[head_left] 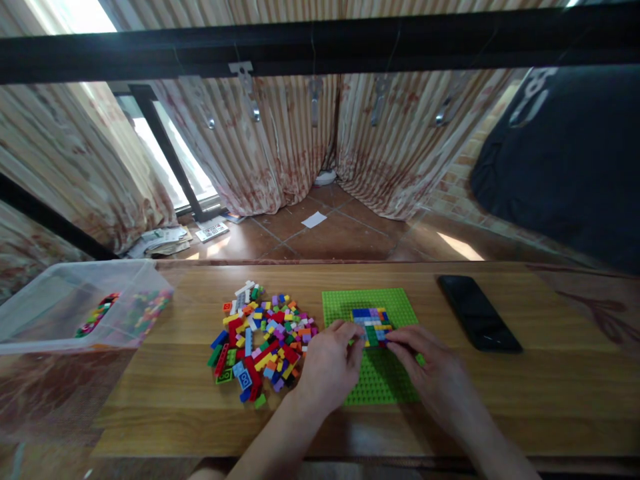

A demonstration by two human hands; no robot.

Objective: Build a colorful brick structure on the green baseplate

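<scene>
A block of colored toy bricks (370,320) in blue, white, yellow and green sits on a green studded baseplate (380,387). At the left side of that block, my left hand (330,357) has its fingers pinched together. A speck of green shows by those fingertips, but what they hold is too small to make out. My right hand (440,370) is at the block's right edge, thumb and forefinger touching it. Tucked against the fingers of this hand is a small lime-green brick (421,360). My fingers partly cover the near part of the block.
Left of the baseplate, a heap of loose bricks (270,340) covers the wooden table (170,400). A black phone (477,313) lies on the right. At the far left stands a translucent plastic bin (45,287) with more bricks. A dark bar (320,47) crosses above.
</scene>
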